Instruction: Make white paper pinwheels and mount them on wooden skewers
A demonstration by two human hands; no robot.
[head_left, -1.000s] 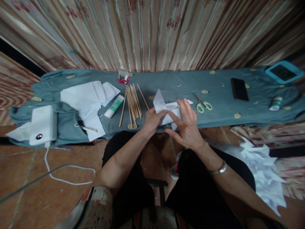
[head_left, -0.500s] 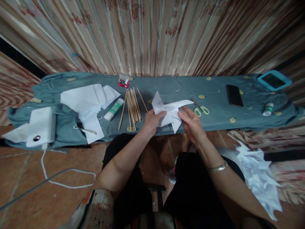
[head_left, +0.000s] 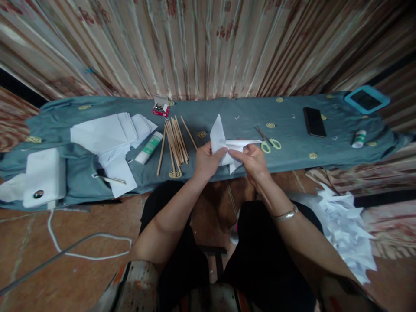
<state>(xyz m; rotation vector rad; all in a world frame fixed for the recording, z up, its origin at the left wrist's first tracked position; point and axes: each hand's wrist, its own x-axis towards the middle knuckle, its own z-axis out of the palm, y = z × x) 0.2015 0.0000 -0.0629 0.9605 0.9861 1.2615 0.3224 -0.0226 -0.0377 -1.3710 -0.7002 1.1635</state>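
Note:
A white paper pinwheel [head_left: 218, 133] is held between both hands over the table's front edge. My left hand [head_left: 208, 161] grips its left side, thumb pressed near the centre. On the right side, my right hand [head_left: 252, 161] pinches the paper, with its thumb also close to the middle and the fingers underneath. One pointed blade stands up at the left; another stretches right above my right hand. Left of the hands lie several thin wooden sticks [head_left: 175, 141]. Scissors with yellow-green handles [head_left: 270, 144] rest just beyond my right hand.
White paper sheets [head_left: 104, 132], a pen [head_left: 112, 179], a glue stick [head_left: 148, 148] and a small red box [head_left: 160, 106] lie left. A white device [head_left: 44, 177] trails a cable. Rightward are a phone [head_left: 314, 121], another small tube [head_left: 359, 139], a blue-framed screen [head_left: 367, 99]; folded papers [head_left: 347, 229] sit below.
My right thumb has moved inward to the pinwheel's centre, and my right fingers have closed round its right side. The pinwheel has turned slightly. The whole view has shifted a little.

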